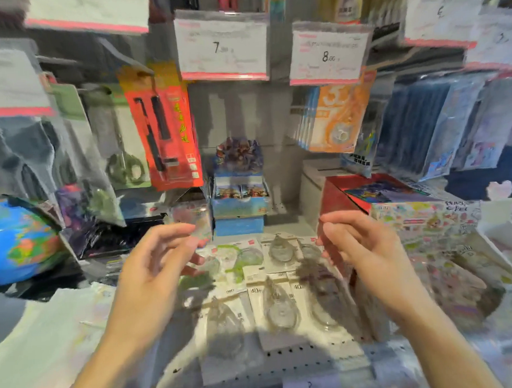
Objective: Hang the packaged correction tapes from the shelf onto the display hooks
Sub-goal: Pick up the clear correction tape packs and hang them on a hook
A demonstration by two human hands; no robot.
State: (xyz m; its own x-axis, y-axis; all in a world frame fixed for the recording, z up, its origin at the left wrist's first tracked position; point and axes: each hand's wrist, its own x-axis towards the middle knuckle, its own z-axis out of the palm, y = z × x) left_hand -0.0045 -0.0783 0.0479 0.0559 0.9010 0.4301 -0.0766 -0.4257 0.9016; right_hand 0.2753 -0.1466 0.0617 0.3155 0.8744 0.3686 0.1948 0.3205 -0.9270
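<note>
Several packaged correction tapes (278, 298) lie flat on the white shelf (300, 353) between my arms, white cards with clear teardrop blisters. My left hand (155, 265) hovers above their left side, fingers loosely curled and apart, holding nothing. My right hand (365, 247) floats above their right side, fingers bent with the thumb near the forefinger, also holding nothing. Above, a bare stretch of back panel sits under the price tag marked 7 (222, 48). The frame is blurred, so no hook shows clearly there.
A red pen pack (165, 127) and scissors packs hang at left; orange packs (338, 117) hang under the tag marked 8. A blue card box (240, 191) stands at the back. A red box (346, 195) and sticker box (426, 224) crowd the right, a globe (19, 239) the left.
</note>
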